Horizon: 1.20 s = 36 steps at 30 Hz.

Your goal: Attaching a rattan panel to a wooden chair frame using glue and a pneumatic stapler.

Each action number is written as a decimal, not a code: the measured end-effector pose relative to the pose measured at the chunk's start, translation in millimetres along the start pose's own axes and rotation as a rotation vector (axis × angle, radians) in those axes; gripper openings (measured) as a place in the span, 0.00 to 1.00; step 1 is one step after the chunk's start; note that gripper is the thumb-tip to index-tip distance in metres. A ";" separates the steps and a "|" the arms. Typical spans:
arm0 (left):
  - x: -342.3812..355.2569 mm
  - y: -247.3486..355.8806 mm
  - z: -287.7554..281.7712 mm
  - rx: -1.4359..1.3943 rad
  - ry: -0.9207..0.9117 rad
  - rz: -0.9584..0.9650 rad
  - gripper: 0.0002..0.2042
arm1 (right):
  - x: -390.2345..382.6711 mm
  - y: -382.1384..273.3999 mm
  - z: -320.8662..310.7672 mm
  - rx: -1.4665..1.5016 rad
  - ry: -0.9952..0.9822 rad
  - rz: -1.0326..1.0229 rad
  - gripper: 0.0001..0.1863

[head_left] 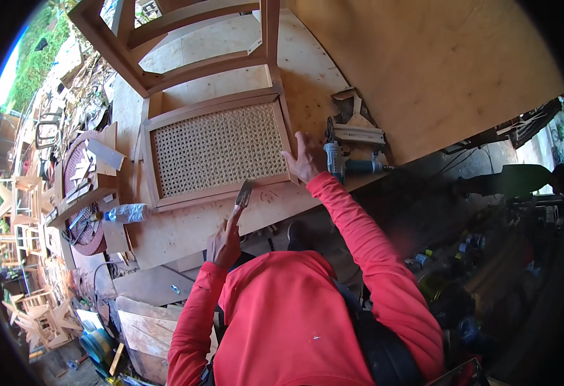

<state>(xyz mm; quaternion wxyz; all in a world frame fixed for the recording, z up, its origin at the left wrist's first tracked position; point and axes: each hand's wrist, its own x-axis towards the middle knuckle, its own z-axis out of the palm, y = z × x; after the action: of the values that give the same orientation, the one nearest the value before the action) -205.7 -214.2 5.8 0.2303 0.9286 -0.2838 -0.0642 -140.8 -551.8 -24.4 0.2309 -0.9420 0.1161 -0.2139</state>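
A wooden chair frame lies on the plywood worktable, its woven cane panel (pixel 217 151) set in a brown wooden frame (pixel 214 195). My left hand (pixel 224 244) is closed around a hand tool with a flat, dark metal end (pixel 244 193); that end rests at the near edge of the frame, right of its middle. Whether the tool is a scraper or a hammer I cannot make out. My right hand (pixel 306 159) has its fingers apart and touches the frame's right near corner. Other slatted chair parts (pixel 198 64) rise beyond the panel.
Right of my right hand lies a grey-blue nail gun (pixel 343 161), with wood offcuts (pixel 359 116) behind it. A plastic bottle (pixel 126 213) lies at the left, beside a round woven reddish piece (pixel 89 238) holding wood scraps. A large plywood sheet (pixel 436 71) covers the right rear.
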 end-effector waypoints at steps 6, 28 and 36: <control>-5.2 1.5 -1.3 -0.035 0.011 -0.002 0.32 | -2.6 3.5 58.3 0.033 -0.074 0.028 0.32; -5.9 -1.6 3.6 -0.051 -0.039 -0.056 0.33 | 21.6 -13.8 26.1 0.066 -0.136 0.033 0.27; -8.4 -1.2 -2.1 -0.071 -0.095 -0.055 0.33 | 28.6 -8.5 35.7 0.022 -0.209 0.078 0.29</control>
<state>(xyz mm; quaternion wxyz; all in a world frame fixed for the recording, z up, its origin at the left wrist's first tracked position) -211.6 -207.9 7.1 0.2476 0.9232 -0.2662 -0.1245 -98.2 -539.8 -38.9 0.2602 -0.9514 0.1255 -0.1066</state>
